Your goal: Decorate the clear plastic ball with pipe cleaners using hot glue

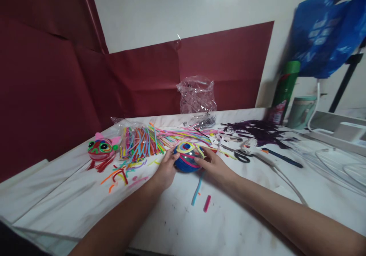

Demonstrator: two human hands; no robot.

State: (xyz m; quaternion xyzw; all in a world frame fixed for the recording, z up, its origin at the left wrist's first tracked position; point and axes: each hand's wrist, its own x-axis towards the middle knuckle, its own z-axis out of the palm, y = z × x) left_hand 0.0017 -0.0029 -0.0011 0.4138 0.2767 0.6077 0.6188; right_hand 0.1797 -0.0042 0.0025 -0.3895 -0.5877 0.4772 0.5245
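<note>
Between my two hands is a round clear ball (187, 164), wrapped in blue, pink and yellow pipe cleaners with a ringed eye-like shape on its upper front. My left hand (166, 168) grips its left side, fingers curled against it. From the right, my right hand (213, 164) holds the other side, with its fingertips on the surface. Just below the ball lie a light blue pipe cleaner (196, 191) and a short magenta piece (207, 203). The undersides of both hands are hidden.
At the left stands a decorated pink-and-red figure (101, 151). A bundle of coloured pipe cleaners (140, 141) lies beside it, with loose scraps in front. To the right are black-handled scissors (241, 157), a glue gun (250, 146), dark purple strips (257, 130) and a cable (291, 187).
</note>
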